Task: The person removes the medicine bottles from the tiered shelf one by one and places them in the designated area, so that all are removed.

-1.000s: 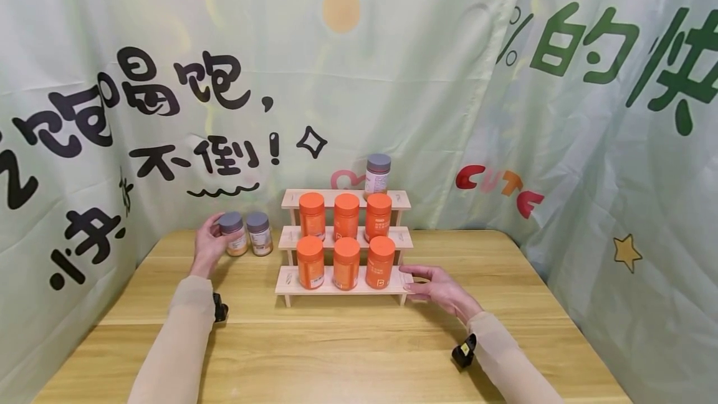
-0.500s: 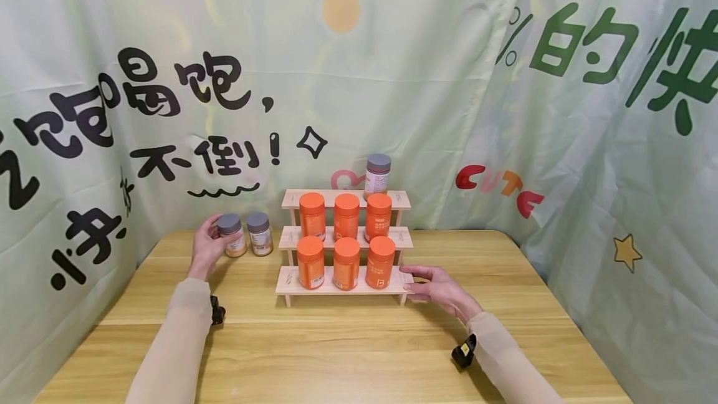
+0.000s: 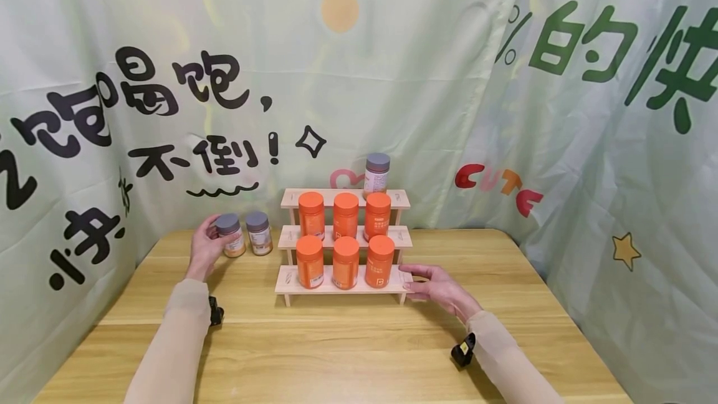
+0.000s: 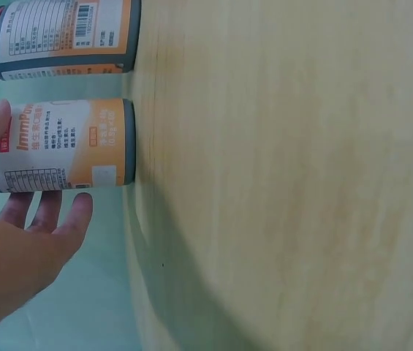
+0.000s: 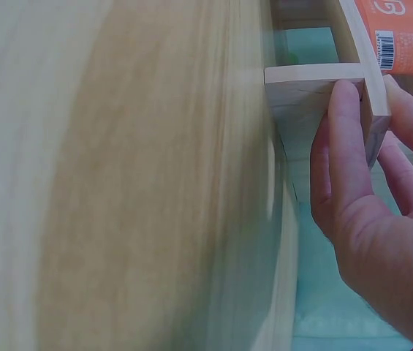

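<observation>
My left hand point(image 3: 207, 245) holds a grey-lidded supplement jar point(image 3: 232, 235) at the table's back left; in the left wrist view the thumb lies on the label side of this jar point(image 4: 67, 146), fingers on its far side. A second grey-lidded jar point(image 3: 260, 234) stands upright just right of it, a small gap between. At the other side, my right hand point(image 3: 440, 290) grips the right end of the lowest step of a three-step wooden display stand point(image 3: 288, 279). In the right wrist view, thumb and fingers pinch the board's end point(image 5: 376, 121) close by its leg.
Three orange jars point(image 3: 345, 264) stand on the lowest step and three more orange jars point(image 3: 345, 217) on the middle one. A grey-lidded jar point(image 3: 376, 174) stands right of centre on the top step. A printed cloth point(image 3: 426, 80) hangs behind the wooden table point(image 3: 336, 354).
My left hand has shifted slightly left and toward me with its jar, and the gap to the neighbouring jar has widened a little. My right hand stays on the stand.
</observation>
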`<state>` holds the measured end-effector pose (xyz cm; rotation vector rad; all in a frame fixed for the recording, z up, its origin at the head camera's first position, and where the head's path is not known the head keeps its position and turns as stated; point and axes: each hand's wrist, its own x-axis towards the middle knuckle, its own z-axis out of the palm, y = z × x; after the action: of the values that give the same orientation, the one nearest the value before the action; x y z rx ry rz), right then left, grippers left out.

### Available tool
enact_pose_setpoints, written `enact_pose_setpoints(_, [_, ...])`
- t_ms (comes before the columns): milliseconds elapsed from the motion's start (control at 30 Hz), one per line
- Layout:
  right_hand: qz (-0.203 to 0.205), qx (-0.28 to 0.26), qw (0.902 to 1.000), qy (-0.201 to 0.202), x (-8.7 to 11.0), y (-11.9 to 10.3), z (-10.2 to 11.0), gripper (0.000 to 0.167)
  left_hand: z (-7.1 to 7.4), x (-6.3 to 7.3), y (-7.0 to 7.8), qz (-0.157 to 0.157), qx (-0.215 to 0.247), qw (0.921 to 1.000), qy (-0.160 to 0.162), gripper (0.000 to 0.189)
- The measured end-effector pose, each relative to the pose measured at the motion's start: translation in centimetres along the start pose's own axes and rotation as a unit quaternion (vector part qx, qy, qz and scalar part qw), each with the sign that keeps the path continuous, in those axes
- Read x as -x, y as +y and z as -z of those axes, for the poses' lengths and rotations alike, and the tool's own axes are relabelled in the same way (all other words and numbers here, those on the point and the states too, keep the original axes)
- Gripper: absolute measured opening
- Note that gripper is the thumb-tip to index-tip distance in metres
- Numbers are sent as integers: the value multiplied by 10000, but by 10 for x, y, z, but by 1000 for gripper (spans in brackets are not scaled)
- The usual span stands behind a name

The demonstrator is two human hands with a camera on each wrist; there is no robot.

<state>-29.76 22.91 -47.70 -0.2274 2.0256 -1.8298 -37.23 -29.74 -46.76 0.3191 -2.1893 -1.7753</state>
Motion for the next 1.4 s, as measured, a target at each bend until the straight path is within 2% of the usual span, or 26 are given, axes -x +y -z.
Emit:
enact_pose_setpoints(500, [-36,-102,9999,14,-2,1,0,53,3,2,3,21,30,10000,-66,80])
enact_pose_setpoints(633, [-36,-79,10000,-6,-1,0,0,54,4,1,8,15,132,9998,-163,85])
enact_pose_setpoints(733, [-8,-61,10000,-22,-1,0,1,55,6,0,14,-5,111,9999,-124,86])
enact_pose_setpoints(900, [-26,-85,10000,12,-2,1,0,53,6,3,27,-58,71,9997,212,79])
enact_pose_setpoints(1233, [-8,-46,10000,43,-3,3,1,52,-4,11,63,-529,27,9921,1137,56])
enact_pose_setpoints(1333, [-10,-42,10000,23,-2,2,1,53,-9,13,72,-713,205,9871,1420,47])
enact_pose_setpoints(1400, [-12,-48,10000,16,-2,2,1,53,-12,14,77,-817,403,9848,1476,43])
